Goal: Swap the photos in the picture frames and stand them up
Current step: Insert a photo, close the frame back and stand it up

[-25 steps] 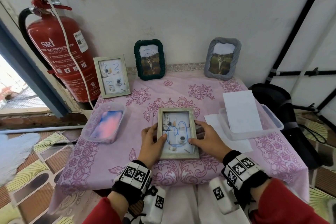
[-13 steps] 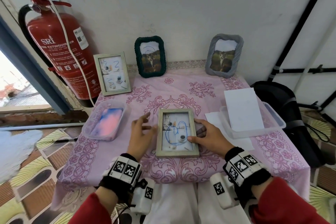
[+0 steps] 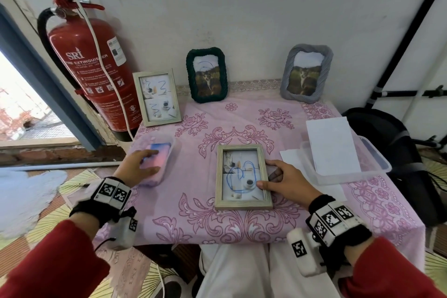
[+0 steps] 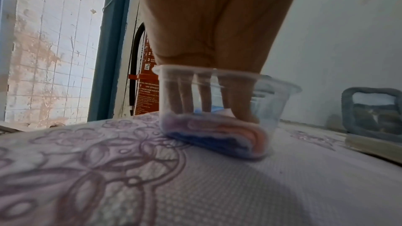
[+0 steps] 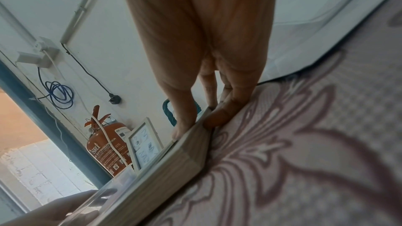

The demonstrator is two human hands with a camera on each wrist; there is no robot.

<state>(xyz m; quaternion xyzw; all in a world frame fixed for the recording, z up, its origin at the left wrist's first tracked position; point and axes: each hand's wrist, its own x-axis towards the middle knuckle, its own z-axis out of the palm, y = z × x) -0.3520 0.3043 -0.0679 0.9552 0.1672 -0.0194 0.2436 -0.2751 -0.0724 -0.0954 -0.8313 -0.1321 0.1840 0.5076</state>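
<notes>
A light wooden picture frame lies face up in the middle of the pink tablecloth, with a photo scribbled in blue inside it. My right hand holds its right edge, thumb on the front and fingers against the side; the right wrist view shows that hand pinching the frame. My left hand reaches into a clear plastic tub at the left. In the left wrist view its straight fingers touch a folded pink and blue cloth inside.
Three frames stand along the wall: a wooden one, a dark green one and a grey one. A clear tub holding white paper sits at the right. A red fire extinguisher stands beyond the table's left corner.
My left hand has let go of the frame's left edge and moved left into the tub with the cloth. My right hand has stayed on the frame's right edge.
</notes>
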